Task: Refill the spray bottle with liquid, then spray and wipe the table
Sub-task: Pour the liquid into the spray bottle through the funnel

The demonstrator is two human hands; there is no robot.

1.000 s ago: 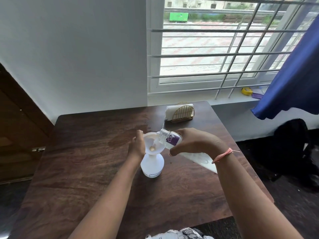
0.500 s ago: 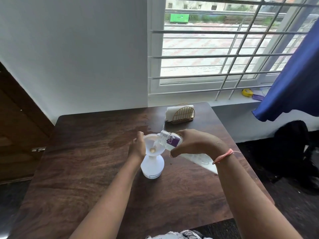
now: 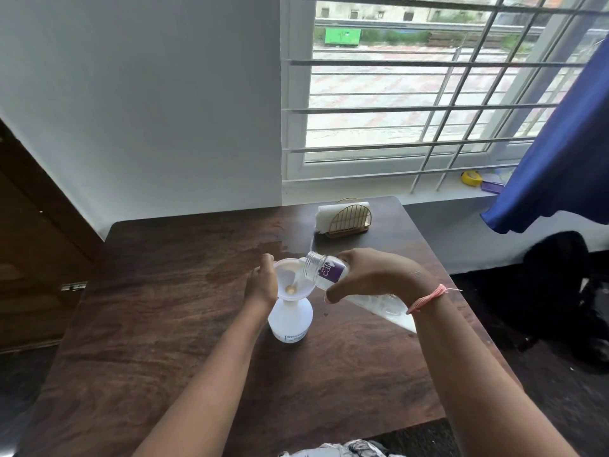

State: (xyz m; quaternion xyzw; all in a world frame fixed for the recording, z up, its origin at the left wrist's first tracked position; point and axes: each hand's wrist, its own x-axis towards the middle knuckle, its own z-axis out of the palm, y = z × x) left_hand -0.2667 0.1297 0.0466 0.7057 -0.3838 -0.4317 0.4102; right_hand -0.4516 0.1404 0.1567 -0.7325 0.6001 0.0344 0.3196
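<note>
A white spray bottle (image 3: 290,321) without its head stands on the dark wooden table (image 3: 158,324). A translucent funnel (image 3: 288,282) sits in its neck. My left hand (image 3: 262,283) grips the funnel's left rim. My right hand (image 3: 375,275) holds a clear bottle with a purple label (image 3: 324,271), tipped so its open mouth is over the funnel. Whether liquid is flowing is hard to tell.
A gold wire holder with white napkins (image 3: 344,217) stands at the table's far right edge. A white cloth or sheet (image 3: 392,313) lies under my right wrist. Wet patches (image 3: 237,268) mark the table beyond the funnel. A barred window, a blue curtain (image 3: 560,153) and a dark bag (image 3: 557,285) are on the right.
Both hands stay in place over the funnel. The clear bottle keeps the same tilt. The camera view has shifted slightly.
</note>
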